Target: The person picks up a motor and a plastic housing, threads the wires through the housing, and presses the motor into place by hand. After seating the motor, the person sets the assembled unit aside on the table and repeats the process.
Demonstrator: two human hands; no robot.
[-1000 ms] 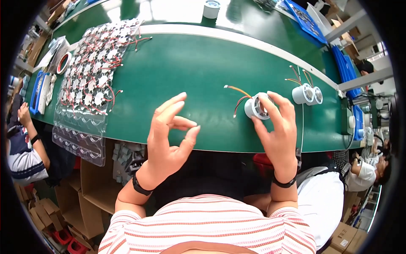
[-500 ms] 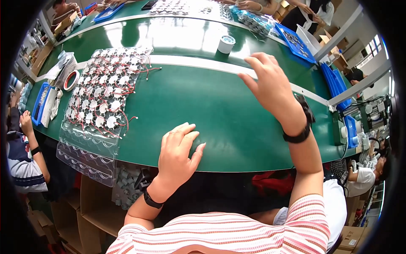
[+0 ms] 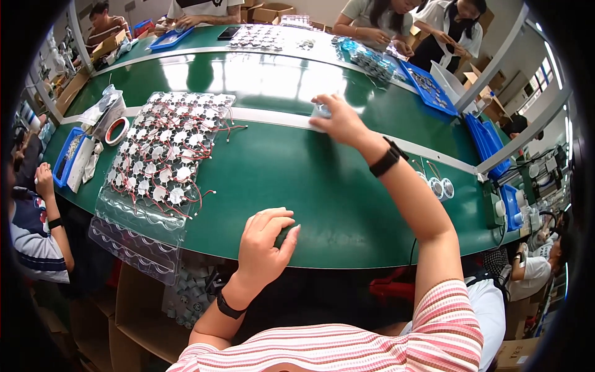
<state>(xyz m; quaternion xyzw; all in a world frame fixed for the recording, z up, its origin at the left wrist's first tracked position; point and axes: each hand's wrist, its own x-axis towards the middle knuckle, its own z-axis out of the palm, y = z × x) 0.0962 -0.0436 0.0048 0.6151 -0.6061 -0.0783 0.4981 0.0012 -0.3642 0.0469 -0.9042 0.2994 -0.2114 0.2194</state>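
My right hand [image 3: 341, 121] is stretched far across the green table [image 3: 297, 180], its fingers closed around a small white roll [image 3: 320, 111] by the pale strip that runs down the table's middle. Most of the roll is hidden by the fingers. My left hand [image 3: 263, 245] rests on the table's near edge with fingers loosely curled and apart, holding nothing. Left of it lies a clear plastic tray [image 3: 164, 155] filled with several white round parts with red wires. Two small round parts [image 3: 437, 186] with wires lie right of my right forearm.
A red-and-white tape ring [image 3: 116, 131] and a blue bin [image 3: 67, 156] sit at the left end. Blue trays [image 3: 429, 88] with small parts line the far right. Other people work along the far side, and a person [image 3: 37, 217] sits at my left.
My right hand left the round wired part at the near right and reached far across to the white roll. My left hand dropped onto the near table edge.
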